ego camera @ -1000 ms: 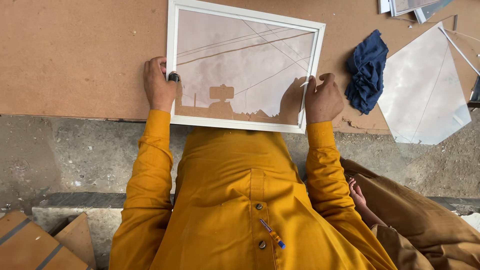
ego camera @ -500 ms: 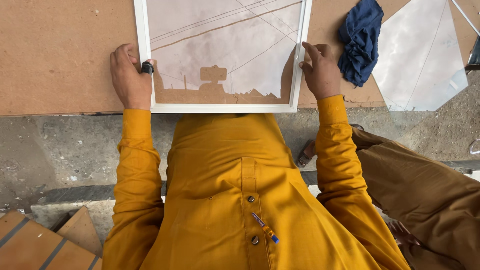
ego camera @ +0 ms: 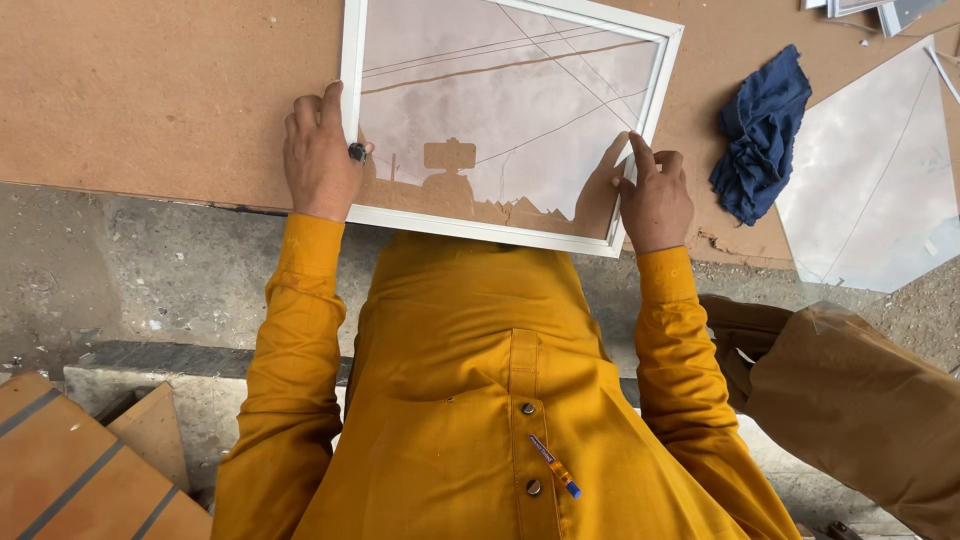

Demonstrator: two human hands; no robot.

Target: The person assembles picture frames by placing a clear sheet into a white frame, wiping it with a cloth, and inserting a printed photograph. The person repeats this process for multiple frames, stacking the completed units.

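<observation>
A white rectangular frame (ego camera: 510,120) with a glossy, reflective pane lies flat on a matte brown fibreboard sheet (ego camera: 150,100), just above the person's chest. The left hand (ego camera: 320,155) clasps its edge at 9 o'clock, fingers (ego camera: 330,105) laid along the rail and thumb on the glass. The right hand (ego camera: 652,195) pinches the rail at 4 o'clock, fingertips on the pane. At 3 o'clock, a crumpled blue cloth (ego camera: 762,130) lies apart from the frame; beyond it rests a loose angular glass sheet (ego camera: 870,200). Rough grey concrete (ego camera: 130,270) runs below the board.
</observation>
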